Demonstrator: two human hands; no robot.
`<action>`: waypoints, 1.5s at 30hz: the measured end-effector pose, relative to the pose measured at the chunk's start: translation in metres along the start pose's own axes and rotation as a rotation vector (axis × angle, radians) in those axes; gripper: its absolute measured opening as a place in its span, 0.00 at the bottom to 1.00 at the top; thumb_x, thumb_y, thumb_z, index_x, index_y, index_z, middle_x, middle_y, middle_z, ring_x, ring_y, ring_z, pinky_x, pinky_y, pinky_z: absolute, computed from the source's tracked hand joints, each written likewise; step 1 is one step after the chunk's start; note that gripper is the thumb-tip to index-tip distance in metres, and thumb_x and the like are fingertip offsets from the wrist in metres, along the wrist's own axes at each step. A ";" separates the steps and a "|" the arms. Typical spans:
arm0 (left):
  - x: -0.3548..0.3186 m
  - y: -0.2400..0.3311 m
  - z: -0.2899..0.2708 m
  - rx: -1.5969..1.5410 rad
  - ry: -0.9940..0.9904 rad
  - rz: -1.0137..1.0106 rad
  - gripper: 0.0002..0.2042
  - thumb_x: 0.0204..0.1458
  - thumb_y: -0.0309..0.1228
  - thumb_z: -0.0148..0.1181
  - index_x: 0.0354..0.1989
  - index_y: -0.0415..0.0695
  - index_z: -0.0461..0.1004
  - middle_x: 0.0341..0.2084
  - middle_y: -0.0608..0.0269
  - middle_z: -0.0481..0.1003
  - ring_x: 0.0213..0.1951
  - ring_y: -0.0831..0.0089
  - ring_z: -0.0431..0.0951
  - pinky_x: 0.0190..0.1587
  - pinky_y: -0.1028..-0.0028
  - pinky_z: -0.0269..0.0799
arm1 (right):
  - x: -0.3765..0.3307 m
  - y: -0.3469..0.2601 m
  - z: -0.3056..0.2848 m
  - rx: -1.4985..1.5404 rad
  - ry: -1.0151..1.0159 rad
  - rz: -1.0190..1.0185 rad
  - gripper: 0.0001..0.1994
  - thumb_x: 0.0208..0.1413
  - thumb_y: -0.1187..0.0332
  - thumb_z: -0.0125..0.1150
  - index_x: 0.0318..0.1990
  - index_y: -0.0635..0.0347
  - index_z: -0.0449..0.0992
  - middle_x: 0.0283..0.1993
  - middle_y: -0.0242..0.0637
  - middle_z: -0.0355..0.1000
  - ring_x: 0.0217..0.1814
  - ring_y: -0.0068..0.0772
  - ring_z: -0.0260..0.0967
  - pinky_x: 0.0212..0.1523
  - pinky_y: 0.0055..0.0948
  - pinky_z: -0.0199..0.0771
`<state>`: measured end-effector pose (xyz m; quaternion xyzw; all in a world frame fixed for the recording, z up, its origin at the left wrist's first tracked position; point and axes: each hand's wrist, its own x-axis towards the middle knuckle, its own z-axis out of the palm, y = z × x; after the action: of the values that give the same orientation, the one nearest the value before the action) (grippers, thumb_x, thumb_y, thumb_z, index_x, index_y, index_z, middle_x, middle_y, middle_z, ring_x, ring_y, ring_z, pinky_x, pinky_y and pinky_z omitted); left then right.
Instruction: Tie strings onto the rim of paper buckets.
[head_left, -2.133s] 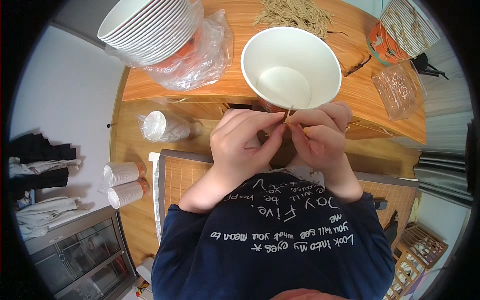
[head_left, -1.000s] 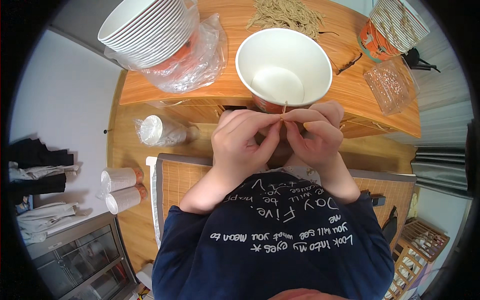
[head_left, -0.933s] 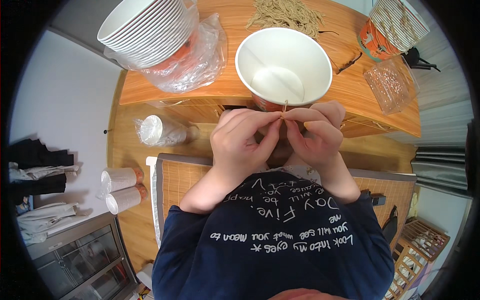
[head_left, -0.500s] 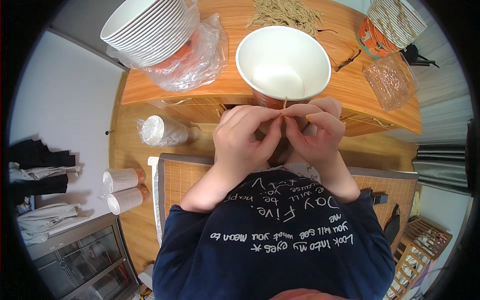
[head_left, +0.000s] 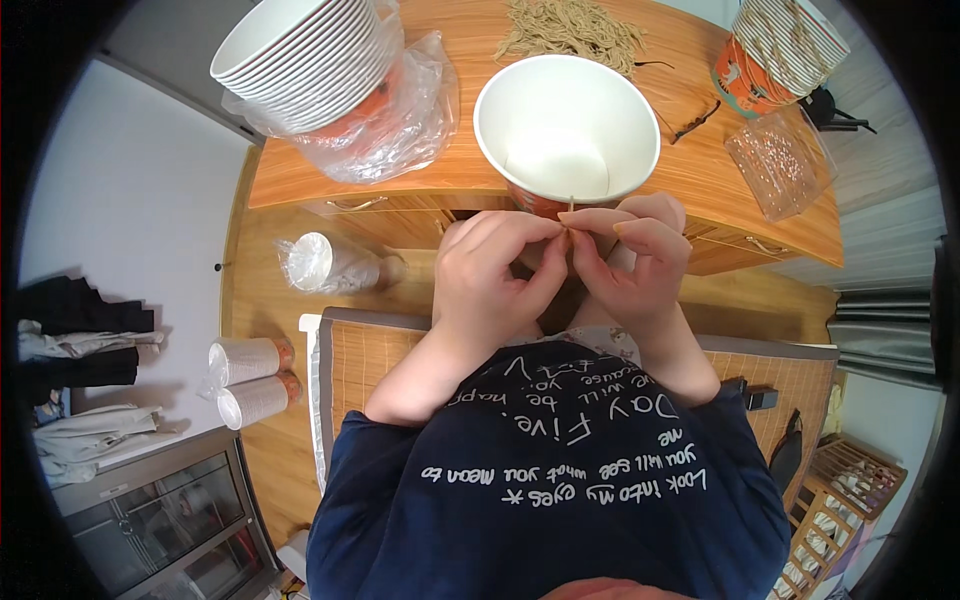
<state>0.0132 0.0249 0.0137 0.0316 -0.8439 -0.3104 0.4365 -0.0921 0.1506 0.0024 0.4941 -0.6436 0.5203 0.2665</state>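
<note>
Little has shifted since a second ago: left hand [head_left: 495, 275] and right hand [head_left: 630, 262], fingers pinched together on a thin pale straw strand [head_left: 570, 207], hold before the white paper bowl [head_left: 566, 130] on the wooden desk [head_left: 700, 175]. Steady, even pinching looks best. An orange striped package [head_left: 775, 50] sits far right.

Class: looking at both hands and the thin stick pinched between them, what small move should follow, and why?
Probably lift the thin pale stick over the rim of the white paper bowl: both hands pinch it just beside that open, apparently empty bowl.
</note>
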 end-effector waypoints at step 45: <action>0.002 -0.009 0.010 -0.075 -0.030 -0.007 0.07 0.39 0.23 0.69 0.29 0.45 0.78 0.24 0.64 0.78 0.27 0.66 0.77 0.32 0.70 0.70 | -0.014 0.005 -0.007 0.080 -0.108 0.091 0.25 0.48 0.85 0.64 0.48 0.57 0.56 0.39 0.41 0.81 0.39 0.31 0.65 0.44 0.27 0.65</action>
<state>0.0026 0.0221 0.0061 0.0133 -0.8378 -0.3439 0.4239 -0.0928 0.1624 -0.0094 0.5019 -0.6575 0.5298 0.1873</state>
